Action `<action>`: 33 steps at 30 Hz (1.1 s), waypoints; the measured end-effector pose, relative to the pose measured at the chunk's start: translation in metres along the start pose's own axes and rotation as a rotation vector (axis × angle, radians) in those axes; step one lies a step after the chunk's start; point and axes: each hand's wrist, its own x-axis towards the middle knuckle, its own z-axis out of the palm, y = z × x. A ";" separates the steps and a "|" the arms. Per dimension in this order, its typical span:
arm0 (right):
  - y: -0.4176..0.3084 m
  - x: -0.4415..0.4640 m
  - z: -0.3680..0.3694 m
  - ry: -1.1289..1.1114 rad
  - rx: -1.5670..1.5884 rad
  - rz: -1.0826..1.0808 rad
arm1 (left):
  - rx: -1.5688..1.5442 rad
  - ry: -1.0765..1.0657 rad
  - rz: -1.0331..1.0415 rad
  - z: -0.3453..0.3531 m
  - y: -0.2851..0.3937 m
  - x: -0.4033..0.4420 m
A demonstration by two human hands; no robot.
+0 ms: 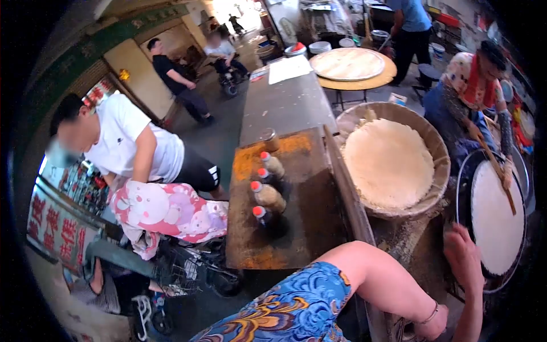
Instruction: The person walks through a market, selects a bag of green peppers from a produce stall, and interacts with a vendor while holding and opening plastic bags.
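My left hand [432, 325] is low at the bottom right, below a thin bracelet; its fingers are turned away and hidden. Raised beside the left rim of a round black griddle [462, 196] is my right hand [462, 251], slightly blurred, its fingers loosely bent and nothing visible in them. A pale round sheet [494, 228] covers most of the griddle. Above my hands, a large round basin [441, 154] lined with cloth holds a pale, grainy mass [390, 162]. My left arm, in a blue patterned sleeve, crosses in front of the worktop [319, 228].
Several red-capped bottles [268, 196] and a jar [270, 139] stand on the worktop. A co-worker [473, 85] at right holds a wooden stick [496, 162] over the griddle. A person in white [134, 137] stands left by a pink-covered bike [171, 211]. Behind is a round board [347, 62].
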 end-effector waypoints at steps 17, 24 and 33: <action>-0.087 -0.182 0.033 -0.179 0.161 0.792 | 0.007 0.074 -0.110 0.045 -0.018 -0.022; -0.111 -0.179 0.020 -0.271 0.286 0.819 | 0.062 -0.053 -0.108 0.051 -0.022 -0.001; -0.125 -0.183 0.029 -0.208 0.261 0.677 | -0.104 0.249 0.121 0.061 -0.028 0.012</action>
